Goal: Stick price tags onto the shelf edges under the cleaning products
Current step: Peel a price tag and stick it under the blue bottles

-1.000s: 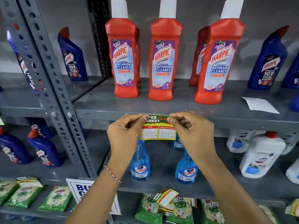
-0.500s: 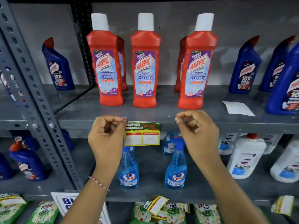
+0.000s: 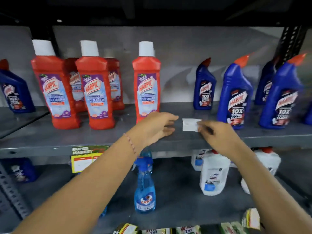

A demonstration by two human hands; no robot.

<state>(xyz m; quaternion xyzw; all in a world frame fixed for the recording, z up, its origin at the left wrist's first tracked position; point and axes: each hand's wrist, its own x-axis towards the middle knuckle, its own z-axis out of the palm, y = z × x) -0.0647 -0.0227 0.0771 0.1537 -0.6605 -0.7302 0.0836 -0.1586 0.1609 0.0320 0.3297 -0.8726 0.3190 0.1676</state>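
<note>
White paper [image 3: 190, 124] lies on the shelf [image 3: 50, 137] near its front edge; your right hand [image 3: 217, 137] pinches its corner and your left hand [image 3: 157, 127] is open and empty beside it. One price tag [image 3: 84, 157] is stuck on the front edge under the red bottles [image 3: 94, 92]. The blue bottles [image 3: 234, 97] still need one.

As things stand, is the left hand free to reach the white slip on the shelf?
Probably yes. The left hand hovers open just beside the white slip, with bare shelf between them; the right hand is already at its far edge.
</note>
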